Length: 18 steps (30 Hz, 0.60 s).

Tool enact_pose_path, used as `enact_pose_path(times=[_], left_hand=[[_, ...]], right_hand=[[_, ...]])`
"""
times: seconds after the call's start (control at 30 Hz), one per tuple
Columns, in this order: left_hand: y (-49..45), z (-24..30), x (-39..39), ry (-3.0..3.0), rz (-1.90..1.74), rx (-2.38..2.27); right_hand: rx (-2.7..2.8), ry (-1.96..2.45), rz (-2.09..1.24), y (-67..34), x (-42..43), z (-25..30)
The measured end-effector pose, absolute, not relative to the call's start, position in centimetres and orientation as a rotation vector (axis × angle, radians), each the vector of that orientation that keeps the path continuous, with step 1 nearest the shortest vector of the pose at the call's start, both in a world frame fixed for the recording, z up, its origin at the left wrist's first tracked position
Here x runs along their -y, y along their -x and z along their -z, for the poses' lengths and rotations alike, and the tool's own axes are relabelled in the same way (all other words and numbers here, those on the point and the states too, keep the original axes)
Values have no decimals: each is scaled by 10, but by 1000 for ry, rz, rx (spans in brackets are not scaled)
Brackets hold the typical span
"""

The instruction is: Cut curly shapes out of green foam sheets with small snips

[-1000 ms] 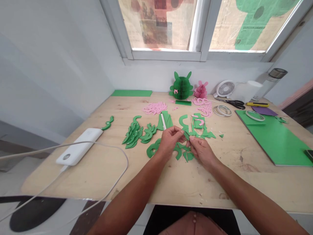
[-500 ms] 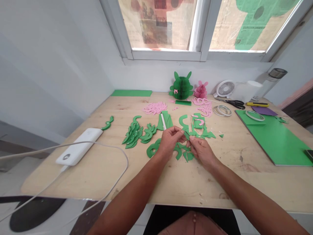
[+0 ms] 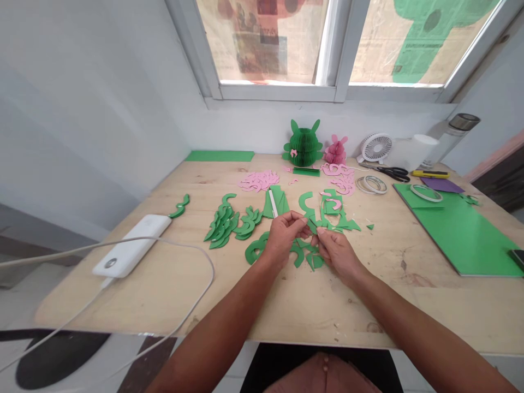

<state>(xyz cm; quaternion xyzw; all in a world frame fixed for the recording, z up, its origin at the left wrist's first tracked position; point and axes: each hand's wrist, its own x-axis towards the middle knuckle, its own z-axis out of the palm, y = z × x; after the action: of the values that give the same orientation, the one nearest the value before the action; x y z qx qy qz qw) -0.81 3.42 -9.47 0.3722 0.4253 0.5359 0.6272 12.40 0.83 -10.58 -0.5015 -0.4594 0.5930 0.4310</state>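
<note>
Over the middle of a wooden table (image 3: 286, 305), my left hand (image 3: 283, 236) and my right hand (image 3: 336, 252) meet with fingers pinched together. Between the fingertips is a small green paper cut-out (image 3: 311, 226); both hands grip it. Under and around the hands lie loose green paper scraps (image 3: 305, 254). To the left sit piles of curved green paper shapes (image 3: 224, 222). A folded green piece with a white strip (image 3: 275, 202) lies just beyond my left hand.
Pink cut-outs (image 3: 258, 180) lie further back, with a green honeycomb paper figure (image 3: 303, 143) and a pink one (image 3: 335, 150) by the wall. Tape rolls (image 3: 371, 184), scissors (image 3: 393, 173), a small fan (image 3: 376, 147) and a green mat (image 3: 458, 229) are on the right. A white power bank (image 3: 131, 244) with cable is left.
</note>
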Motion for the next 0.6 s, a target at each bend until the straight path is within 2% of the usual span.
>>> enact_pose_path(times=[0.6], left_hand=[[15,91,-38,-834,-1267,-995]], right_hand=[[1211,1246,-1486,-126,-9,105]])
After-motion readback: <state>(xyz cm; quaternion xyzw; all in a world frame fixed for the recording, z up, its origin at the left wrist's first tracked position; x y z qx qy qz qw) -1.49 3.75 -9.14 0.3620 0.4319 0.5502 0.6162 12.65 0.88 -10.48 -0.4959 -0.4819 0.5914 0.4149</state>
